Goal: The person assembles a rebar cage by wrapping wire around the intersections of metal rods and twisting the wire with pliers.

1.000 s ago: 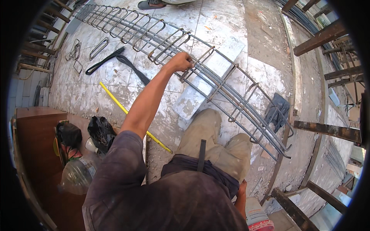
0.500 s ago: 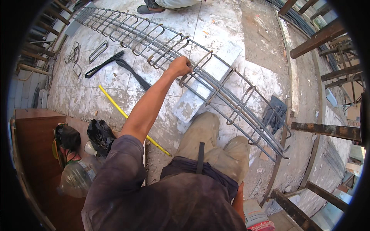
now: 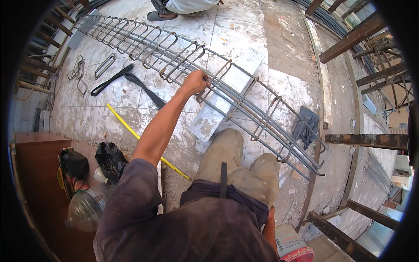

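Floor (image 3: pixel 240 32); rebar cage (image 3: pixel 238 102) lengthwise away leftward; left hand (image 3: pixel 196 82) curled round it, right (image 3: pixel 270 215) unclear.

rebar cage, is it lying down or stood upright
Lying down: the rebar cage runs lengthwise over the tiled floor and across a pale block, with the left hand curled at its bars.

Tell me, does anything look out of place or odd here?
Yes, slightly: bent grey steel loops lie scattered on the dirt-smeared white tile floor, apart from the long grey steel-bar cage that the left hand grips, whose own loops stand in a row.
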A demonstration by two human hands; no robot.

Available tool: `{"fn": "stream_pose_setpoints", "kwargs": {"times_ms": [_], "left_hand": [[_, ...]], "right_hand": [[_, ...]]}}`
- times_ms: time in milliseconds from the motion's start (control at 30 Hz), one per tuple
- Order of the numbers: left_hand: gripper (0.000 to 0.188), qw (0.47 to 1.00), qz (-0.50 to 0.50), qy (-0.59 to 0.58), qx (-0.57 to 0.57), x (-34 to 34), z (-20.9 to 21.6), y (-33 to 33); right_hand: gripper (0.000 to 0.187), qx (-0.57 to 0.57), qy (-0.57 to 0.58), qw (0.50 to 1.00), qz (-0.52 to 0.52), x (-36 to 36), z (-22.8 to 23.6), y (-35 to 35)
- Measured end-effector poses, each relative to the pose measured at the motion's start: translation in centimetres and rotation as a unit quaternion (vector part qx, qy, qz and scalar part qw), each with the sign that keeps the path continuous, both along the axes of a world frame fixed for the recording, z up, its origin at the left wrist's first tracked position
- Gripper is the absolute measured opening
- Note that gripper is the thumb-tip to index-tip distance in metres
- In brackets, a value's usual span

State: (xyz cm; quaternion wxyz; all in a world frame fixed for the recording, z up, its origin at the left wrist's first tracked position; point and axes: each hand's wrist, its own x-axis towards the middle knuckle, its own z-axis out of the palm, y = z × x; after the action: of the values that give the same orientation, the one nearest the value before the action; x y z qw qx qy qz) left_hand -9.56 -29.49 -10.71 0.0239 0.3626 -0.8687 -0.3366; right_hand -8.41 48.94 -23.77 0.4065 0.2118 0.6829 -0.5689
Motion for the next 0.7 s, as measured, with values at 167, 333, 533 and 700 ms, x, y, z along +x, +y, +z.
{"fn": "stream_pose_setpoints", "kwargs": {"times_ms": [167,333,533,700], "left_hand": [[0.027,1.0,0.009,0.014,-0.021,0.4,0.5,1.5],[0.034,0.997,0.06,0.048,-0.028,1.0,1.7,3.4],[0.054,0.918,0.303,0.256,-0.03,8.8,-1.6,12.6],[0.068,0.924,0.301,0.23,0.048,13.3,-7.6,20.3]], "right_hand": [[0.03,-0.03,0.007,1.0,-0.006,0.4,0.9,-0.2],[0.028,0.217,0.246,0.935,0.139,-2.7,3.6,-2.0],[0.027,0.12,0.41,0.904,0.027,-15.1,22.3,-21.8],[0.041,-0.056,0.421,0.885,0.192,-28.0,25.3,-46.6]]}}
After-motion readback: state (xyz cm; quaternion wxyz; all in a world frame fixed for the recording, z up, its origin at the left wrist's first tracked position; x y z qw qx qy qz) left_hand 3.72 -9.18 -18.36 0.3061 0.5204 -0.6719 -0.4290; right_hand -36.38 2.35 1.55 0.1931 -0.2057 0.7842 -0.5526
